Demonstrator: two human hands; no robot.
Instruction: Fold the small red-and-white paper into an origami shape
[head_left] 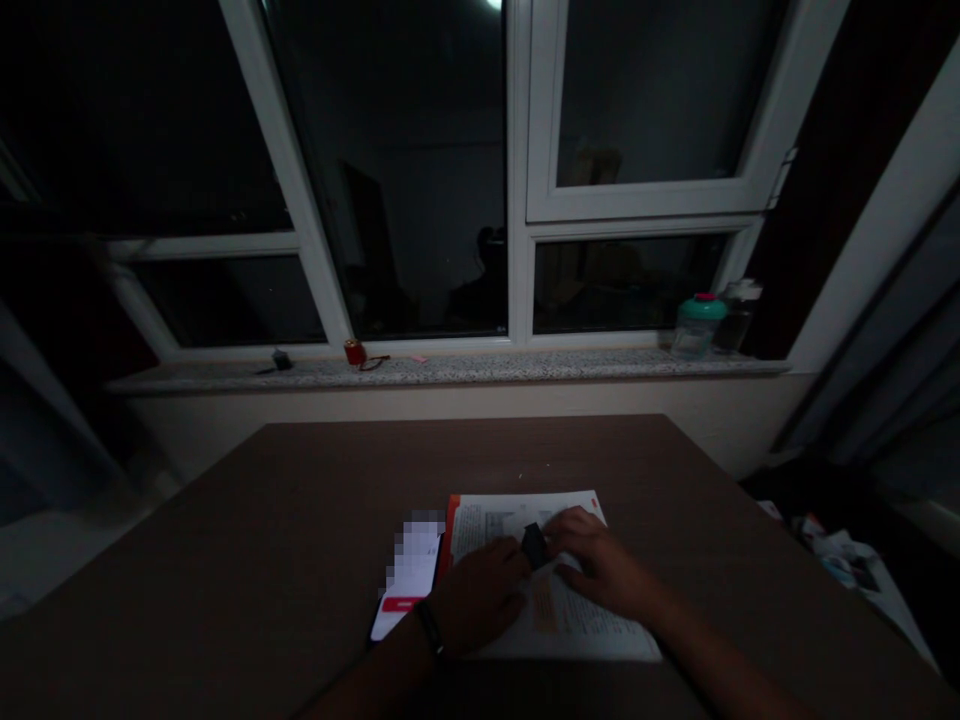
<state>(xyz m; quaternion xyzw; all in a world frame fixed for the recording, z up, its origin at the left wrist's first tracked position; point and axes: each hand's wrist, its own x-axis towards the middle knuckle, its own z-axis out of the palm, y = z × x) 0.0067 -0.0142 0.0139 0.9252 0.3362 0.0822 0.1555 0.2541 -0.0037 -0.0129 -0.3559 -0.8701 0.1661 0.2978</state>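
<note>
Over the paper (559,610), both hands (536,575) pinch a dark object (534,545).

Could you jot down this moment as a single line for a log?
left hand: touching small black object | right hand: touching same object | under hands: printed sheet | beside: lit phone | surface: brown table

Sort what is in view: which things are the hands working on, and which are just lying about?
In hand: small dark object, held between left hand and right hand; printed sheet beneath.
Lying about: phone, teal-lidded jar, bottle, red item on the sill.
</note>
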